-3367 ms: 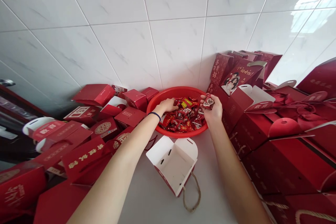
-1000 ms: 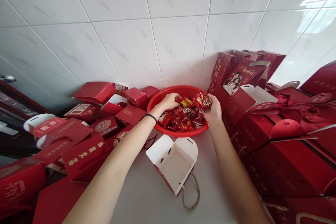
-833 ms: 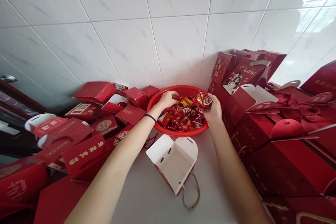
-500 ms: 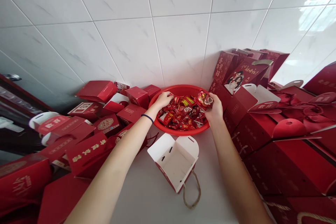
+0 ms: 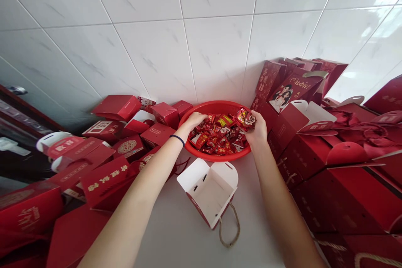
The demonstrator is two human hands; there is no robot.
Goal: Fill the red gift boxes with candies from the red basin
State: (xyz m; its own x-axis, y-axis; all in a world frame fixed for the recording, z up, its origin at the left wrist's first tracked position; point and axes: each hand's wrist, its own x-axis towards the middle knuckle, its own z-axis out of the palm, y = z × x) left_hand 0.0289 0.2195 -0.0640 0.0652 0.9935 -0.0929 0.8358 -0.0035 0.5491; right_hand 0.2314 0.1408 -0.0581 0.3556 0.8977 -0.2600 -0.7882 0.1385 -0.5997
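A red plastic basin (image 5: pixel 216 158) by the wall holds a heap of red-wrapped candies (image 5: pixel 220 134). My right hand (image 5: pixel 259 127), at the basin's right side, is closed round a few wrapped candies (image 5: pixel 245 118) and keeps them above the heap. On the opposite side, my left hand (image 5: pixel 195 121) reaches over the rim with stretched fingers touching the candies; its lower fingers are partly hidden. Nearer to me, a small gift box (image 5: pixel 210 194) with a white inside stands with its top flaps up, nothing visible inside. Its rope handle (image 5: pixel 230 243) lies on the grey table (image 5: pixel 176 226).
Red gift boxes (image 5: pixel 106 180) are piled along the left. On the right, more red boxes (image 5: pixel 339 201) stand stacked close to my forearm, with upright gift bags (image 5: pixel 292 88) behind. White wall tiles (image 5: pixel 216 58) rise directly behind the basin.
My left hand's curled fingers have straightened a little over the candies. My right hand stays almost where it was, still holding its candies. The box has not moved.
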